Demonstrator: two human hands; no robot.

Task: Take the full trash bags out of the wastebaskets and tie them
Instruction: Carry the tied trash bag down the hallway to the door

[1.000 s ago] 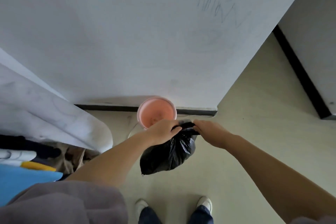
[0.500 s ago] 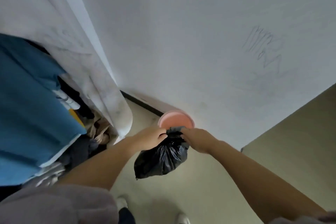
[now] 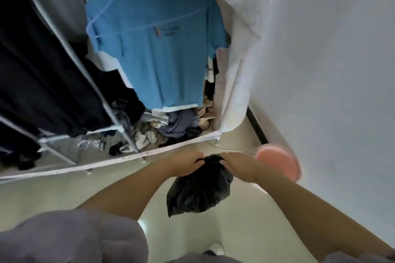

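Trash bag (image 3: 199, 190) hangs above the floor, clear of the pink wastebasket (image 3: 277, 162) by the wall, its gathered neck pinched by left hand (image 3: 188, 161) and right hand (image 3: 237, 164). Judged best: keep the neck taut, cinch the knot snug.

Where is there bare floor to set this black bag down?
Bare cream floor lies left of the black plastic trash bag, below the wardrobe's pale bottom rail, and under the bag toward the white shoe. It is crowded on the wardrobe shelf's heap of clothes, and tight by the pink round wastebasket against the white wall.
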